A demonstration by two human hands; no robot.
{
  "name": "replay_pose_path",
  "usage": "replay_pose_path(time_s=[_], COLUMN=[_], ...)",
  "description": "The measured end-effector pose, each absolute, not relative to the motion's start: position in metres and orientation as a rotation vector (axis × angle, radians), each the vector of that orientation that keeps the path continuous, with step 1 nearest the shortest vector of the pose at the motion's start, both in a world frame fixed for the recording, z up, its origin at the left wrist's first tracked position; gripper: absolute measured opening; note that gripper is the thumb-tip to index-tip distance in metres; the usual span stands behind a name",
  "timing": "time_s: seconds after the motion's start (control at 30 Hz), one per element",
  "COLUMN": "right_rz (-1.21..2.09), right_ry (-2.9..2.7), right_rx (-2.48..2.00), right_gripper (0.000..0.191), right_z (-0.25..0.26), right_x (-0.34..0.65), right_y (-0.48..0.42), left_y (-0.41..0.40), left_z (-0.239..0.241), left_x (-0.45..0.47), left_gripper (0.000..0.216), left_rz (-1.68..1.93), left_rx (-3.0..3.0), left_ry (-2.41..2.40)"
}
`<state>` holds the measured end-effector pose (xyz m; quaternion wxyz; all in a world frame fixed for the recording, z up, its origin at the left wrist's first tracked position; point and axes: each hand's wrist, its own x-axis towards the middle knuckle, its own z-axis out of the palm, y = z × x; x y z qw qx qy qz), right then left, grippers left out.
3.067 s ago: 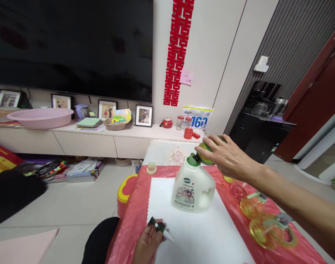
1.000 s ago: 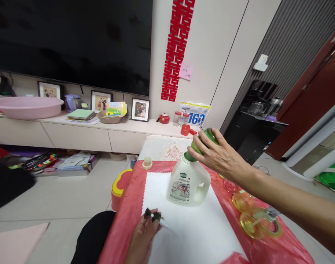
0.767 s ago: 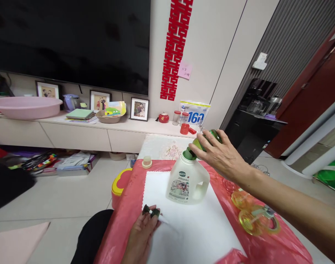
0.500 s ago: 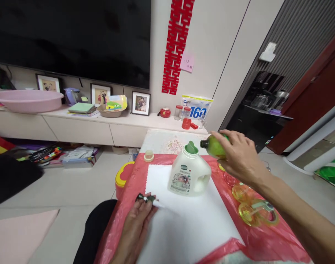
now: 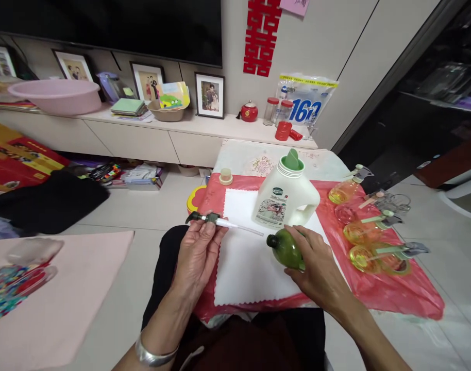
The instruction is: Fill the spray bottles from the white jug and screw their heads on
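My left hand (image 5: 200,242) is closed on a dark pump head (image 5: 209,218) with a white neck and a clear dip tube pointing right. In my right hand (image 5: 316,263) is a green bottle (image 5: 287,248), tilted so its black open neck faces left, close to the tube's tip but apart from it. Behind the bottle stands a white detergent jug (image 5: 274,203) with a handle and a green pouring spout, uncapped. A pale translucent cap (image 5: 225,176) sits at the far left of the red plastic cover (image 5: 407,291). Beneath the bottle lies a white scalloped mat (image 5: 245,278).
Several clear pump bottles with yellow liquid (image 5: 362,257) stand along the right side. Behind the table, a low cabinet (image 5: 135,139) carries a pink basin (image 5: 57,95), picture frames and jars. A pink cloth (image 5: 84,278) with colourful small pieces lies at left.
My right hand has brought the green bottle down and left from beside the jug's mouth to near the dip tube. The pump stays in my left hand. The view has tilted downward.
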<state>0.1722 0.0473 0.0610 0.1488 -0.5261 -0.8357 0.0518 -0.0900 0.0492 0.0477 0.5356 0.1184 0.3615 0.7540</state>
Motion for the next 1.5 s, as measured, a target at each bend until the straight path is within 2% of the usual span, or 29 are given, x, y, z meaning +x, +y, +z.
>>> replay_pose_path(time_s=[0.17, 0.77, 1.07, 1.3, 1.5], right_rz=[0.222, 0.599, 0.694, 1.026, 1.101], right_ry=[-2.381, -2.222, -2.09, -1.886, -1.776], right_rx=[-1.503, -1.414, -1.401, -1.417, -1.414], right_gripper=[0.09, 0.089, 0.085, 0.086, 0.087], right_z=[0.059, 0.051, 0.044, 0.047, 0.048], right_x=[0.161, 0.128, 0.122, 0.118, 0.114], right_y=[0.042, 0.026, 0.022, 0.021, 0.019], left_y=[0.045, 0.024, 0.025, 0.027, 0.027], left_z=[0.046, 0.024, 0.028, 0.037, 0.039], left_x=[-0.076, -0.061, -0.054, -0.058, -0.053], left_gripper=[0.038, 0.035, 0.039, 0.045, 0.043], left_rz=[1.77, 1.397, 1.481, 1.427, 1.484], left_rx=[0.423, 0.768, 0.712, 0.63, 0.664], left_ry=[0.867, 0.986, 1.044, 0.904, 0.98])
